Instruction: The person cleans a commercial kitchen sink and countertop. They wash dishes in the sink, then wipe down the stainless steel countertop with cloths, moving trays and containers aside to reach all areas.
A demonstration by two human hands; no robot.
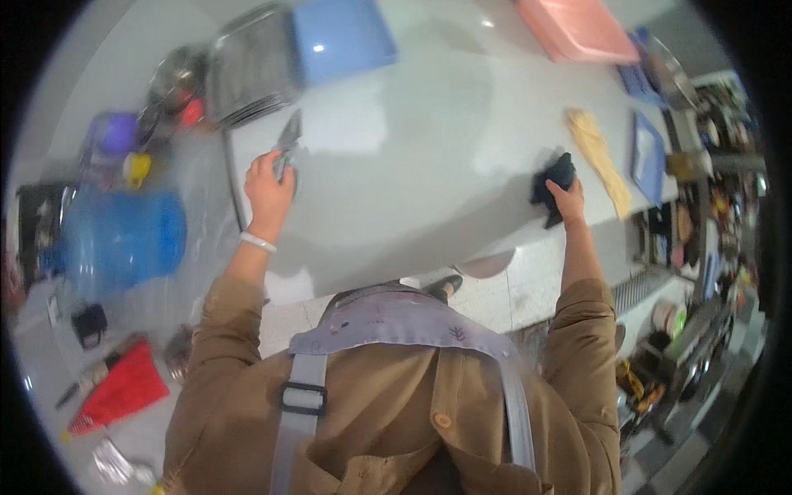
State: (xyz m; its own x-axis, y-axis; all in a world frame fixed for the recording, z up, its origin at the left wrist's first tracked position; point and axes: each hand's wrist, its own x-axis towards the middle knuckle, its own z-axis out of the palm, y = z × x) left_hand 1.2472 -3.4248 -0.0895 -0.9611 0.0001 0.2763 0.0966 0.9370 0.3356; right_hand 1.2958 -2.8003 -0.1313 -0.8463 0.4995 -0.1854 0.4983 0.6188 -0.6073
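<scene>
My left hand (270, 185) is closed around a grey, pointed tool (289, 137) near the left side of the white table (396, 198). The tool looks like a pair of scissors, but blur and my fingers hide its exact shape. On the right, near the table's front edge, my right hand (570, 199) grips a crumpled dark cloth (554, 180) against the tabletop. A long pale-yellow bundle (599, 162), perhaps fabric or a bag, lies just beyond the cloth to the right.
Metal trays (253, 65) and a blue tray (343, 40) are at the back left; a pink tub (578, 31) is at the back right. A blue-framed tray (647, 158) lies near the right edge. Left of the table are a blue water jug (127, 238) and red cloth (127, 390).
</scene>
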